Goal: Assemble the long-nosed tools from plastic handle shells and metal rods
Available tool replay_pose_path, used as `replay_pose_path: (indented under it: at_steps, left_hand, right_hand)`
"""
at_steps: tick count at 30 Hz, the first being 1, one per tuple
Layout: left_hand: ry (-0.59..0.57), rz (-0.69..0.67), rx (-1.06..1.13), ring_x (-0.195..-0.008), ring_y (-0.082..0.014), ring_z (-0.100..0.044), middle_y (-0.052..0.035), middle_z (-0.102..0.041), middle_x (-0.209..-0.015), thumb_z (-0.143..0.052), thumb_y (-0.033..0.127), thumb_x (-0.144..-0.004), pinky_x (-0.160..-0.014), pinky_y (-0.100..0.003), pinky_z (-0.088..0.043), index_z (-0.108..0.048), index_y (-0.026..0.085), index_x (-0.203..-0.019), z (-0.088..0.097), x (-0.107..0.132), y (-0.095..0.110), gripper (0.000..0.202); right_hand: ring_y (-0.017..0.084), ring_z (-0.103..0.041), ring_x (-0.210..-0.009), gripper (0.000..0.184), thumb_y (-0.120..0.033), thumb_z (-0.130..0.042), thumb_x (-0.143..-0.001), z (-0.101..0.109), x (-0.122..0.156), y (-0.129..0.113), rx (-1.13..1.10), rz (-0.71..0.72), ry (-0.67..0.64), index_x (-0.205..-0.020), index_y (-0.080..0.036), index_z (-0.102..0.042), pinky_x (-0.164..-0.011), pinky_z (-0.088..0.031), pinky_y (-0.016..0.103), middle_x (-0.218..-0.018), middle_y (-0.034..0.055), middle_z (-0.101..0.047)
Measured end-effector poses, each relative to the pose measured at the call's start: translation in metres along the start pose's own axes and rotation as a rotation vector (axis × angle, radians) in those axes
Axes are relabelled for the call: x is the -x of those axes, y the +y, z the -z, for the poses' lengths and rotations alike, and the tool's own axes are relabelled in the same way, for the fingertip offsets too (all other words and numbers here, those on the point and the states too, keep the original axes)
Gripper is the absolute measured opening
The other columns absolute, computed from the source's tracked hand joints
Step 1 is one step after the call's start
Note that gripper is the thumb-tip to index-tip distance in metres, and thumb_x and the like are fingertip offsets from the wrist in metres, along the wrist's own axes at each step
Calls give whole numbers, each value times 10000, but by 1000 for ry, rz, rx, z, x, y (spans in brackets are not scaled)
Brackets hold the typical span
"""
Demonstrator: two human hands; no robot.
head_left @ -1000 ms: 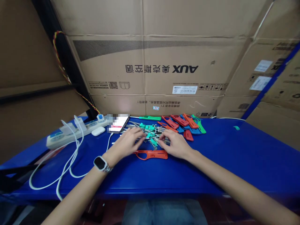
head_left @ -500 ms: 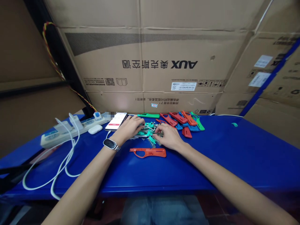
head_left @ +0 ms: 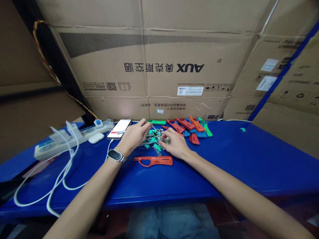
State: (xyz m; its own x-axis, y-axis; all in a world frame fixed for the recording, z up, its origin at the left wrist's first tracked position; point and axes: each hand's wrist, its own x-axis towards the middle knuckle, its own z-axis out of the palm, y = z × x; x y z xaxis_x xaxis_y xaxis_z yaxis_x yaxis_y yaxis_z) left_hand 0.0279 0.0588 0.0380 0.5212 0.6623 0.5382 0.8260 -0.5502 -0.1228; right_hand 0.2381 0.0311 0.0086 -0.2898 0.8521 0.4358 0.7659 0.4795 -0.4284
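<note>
Pinching a clear part (head_left: 167, 140) in my right grip (head_left: 175, 143), nearly closed; left grip (head_left: 134, 134) curled, load I can't tell. Teal parts (head_left: 151, 140) seem light, brittle: pinch mid-body.

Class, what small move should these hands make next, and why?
Perhaps ease a green part from the pile toward the orange shell: the left hand and right hand are at the pile, and the shell lies on the near side.
</note>
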Motion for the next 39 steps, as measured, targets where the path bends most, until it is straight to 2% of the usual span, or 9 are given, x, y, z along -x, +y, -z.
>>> replay_pose_path:
  at_steps: [3, 6, 13, 18, 20, 23, 30, 35, 39]
  left_hand:
    - [-13, 41, -28, -709, -179, -624, -67, -596, -996, -360, 285, -1030, -538, -272, -374, -606, 212, -1101, -4, 1, 0, 266]
    - [10, 75, -36, -715, -186, -631, -71, -609, -986, -361, 287, -1032, -532, -280, -370, -603, 199, -1108, -6, 1, 2, 268]
    - [168, 101, 202, -719, -153, -622, -49, -646, -1020, -412, 273, -1026, -604, -272, -419, -589, 202, -1092, -4, 0, 13, 202]
    - [188, 77, 307, -737, -159, -624, -52, -662, -990, -442, 259, -1014, -631, -276, -435, -592, 198, -1086, -5, 2, 14, 177]
    - [167, 83, 290, -753, -167, -633, -54, -673, -1007, -443, 262, -1013, -637, -280, -442, -596, 200, -1081, -6, 3, 12, 179]
    - [120, 105, 253, -753, -175, -645, -49, -691, -1034, -452, 262, -1005, -635, -283, -449, -605, 210, -1067, -10, 4, 9, 174]
    - [139, 194, 233, -778, -203, -663, -63, -713, -977, -466, 241, -985, -662, -291, -466, -632, 199, -1048, -12, 1, 7, 183]
    - [192, 222, 319, -719, -181, -651, -65, -715, -931, -466, 217, -975, -666, -285, -476, -635, 183, -1036, -10, -2, 10, 182]
    - [233, 161, 370, -725, -176, -638, -66, -713, -957, -462, 242, -988, -683, -296, -486, -634, 185, -1063, -11, 0, 8, 196]
  right_hand:
    - [154, -597, -864, 75, -275, -658, -834, 1, 3, 0, -34, 61, 14, -847, -211, -622, -657, -360, 249, -958, 1, -620]
    - [151, -594, -835, 144, -332, -686, -817, 2, 4, 0, -41, 93, -28, -806, -205, -616, -656, -359, 250, -919, -1, -638]
    - [172, -591, -779, 236, -437, -678, -806, -6, -4, -4, 18, -140, 25, -822, -213, -606, -644, -369, 281, -889, 12, -618]
    - [211, -607, -905, 343, -431, -672, -801, -9, -8, 1, 19, -134, 101, -1044, -220, -556, -688, -414, 299, -1048, 54, -612]
    - [199, -623, -859, 298, -414, -648, -831, -7, -10, 3, -24, -139, 64, -1051, -224, -583, -687, -413, 291, -973, 39, -654]
    - [162, -613, -699, 193, -390, -634, -846, -7, -11, 5, -76, -163, 34, -963, -237, -647, -644, -391, 267, -782, -12, -675]
    - [132, -587, -661, 285, -322, -664, -808, -7, -8, 2, -191, -57, 151, -1075, -233, -618, -612, -379, 241, -859, -21, -695]
    - [134, -583, -690, 172, -362, -659, -826, -5, -3, -5, -150, 68, 117, -918, -218, -639, -631, -382, 247, -887, -6, -681]
    - [142, -577, -691, 259, -456, -595, -868, -10, -10, 0, -192, -106, 158, -887, -200, -629, -620, -388, 257, -880, 19, -674]
